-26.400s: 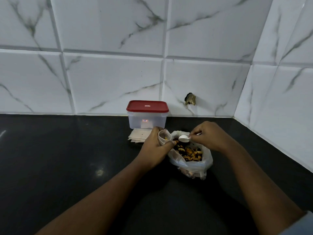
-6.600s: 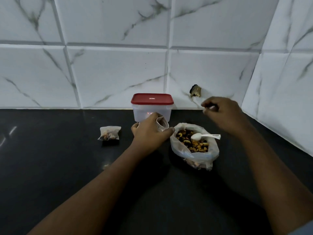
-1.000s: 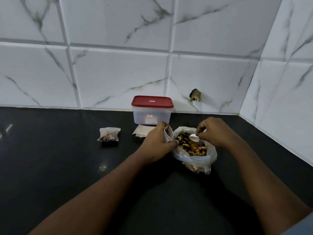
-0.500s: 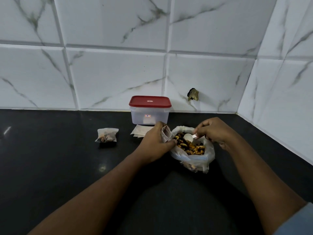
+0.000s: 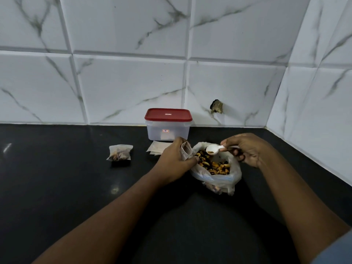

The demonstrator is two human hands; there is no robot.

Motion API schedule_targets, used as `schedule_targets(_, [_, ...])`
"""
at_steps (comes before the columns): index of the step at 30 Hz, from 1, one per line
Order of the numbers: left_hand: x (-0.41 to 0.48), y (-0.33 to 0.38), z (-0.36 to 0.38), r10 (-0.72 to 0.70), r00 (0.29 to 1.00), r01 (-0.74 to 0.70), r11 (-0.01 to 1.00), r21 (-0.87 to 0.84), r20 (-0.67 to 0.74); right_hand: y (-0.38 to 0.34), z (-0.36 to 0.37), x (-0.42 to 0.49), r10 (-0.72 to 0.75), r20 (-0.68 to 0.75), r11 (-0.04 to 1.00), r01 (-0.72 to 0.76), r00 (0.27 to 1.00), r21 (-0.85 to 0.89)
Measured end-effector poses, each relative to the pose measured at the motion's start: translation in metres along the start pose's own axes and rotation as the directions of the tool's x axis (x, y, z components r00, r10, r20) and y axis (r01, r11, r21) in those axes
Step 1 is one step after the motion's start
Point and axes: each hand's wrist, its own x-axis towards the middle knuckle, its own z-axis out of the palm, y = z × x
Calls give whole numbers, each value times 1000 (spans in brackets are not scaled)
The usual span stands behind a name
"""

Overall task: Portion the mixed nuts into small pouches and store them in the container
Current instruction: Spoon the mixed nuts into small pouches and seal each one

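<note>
An open plastic bag of mixed nuts (image 5: 217, 168) sits on the black counter (image 5: 57, 187). My left hand (image 5: 173, 161) grips a small white pouch (image 5: 186, 149) upright at the bag's left edge. My right hand (image 5: 245, 149) pinches the handle of a white spoon (image 5: 214, 149), raised over the bag with a few nuts in its bowl, just right of the pouch mouth. A filled pouch (image 5: 120, 152) lies to the left. The clear container with a red lid (image 5: 168, 123) stands shut against the wall.
A small stack of flat empty pouches (image 5: 157, 147) lies in front of the container, partly behind my left hand. White marble tiles form the back wall and a side wall at the right (image 5: 314, 111). A dark chipped hole (image 5: 216, 106) marks the back wall.
The spoon has come up out of the nuts with a small load and moved left toward the pouch. My left hand keeps the pouch in the same place.
</note>
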Motion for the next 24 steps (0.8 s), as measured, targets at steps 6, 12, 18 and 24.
schedule_targets(6, [0,-1,0,-16,1000,16,1000,-12,-2,-10,10,-12,-149,195,970,106,969,217])
schedule_targets(12, [0,-2,0,-16,1000,15,998,-59,-18,-8,39,-27,-354,358,934,349,864,80])
schedule_targets(18, [0,-4,1,-6,998,1,997,-72,-65,-12,43,-38,-474,410,741,604,780,-293])
schedule_targets(24, [0,-4,-1,-27,999,25,995,-93,-20,-19,23,-36,-479,258,813,535,839,-230])
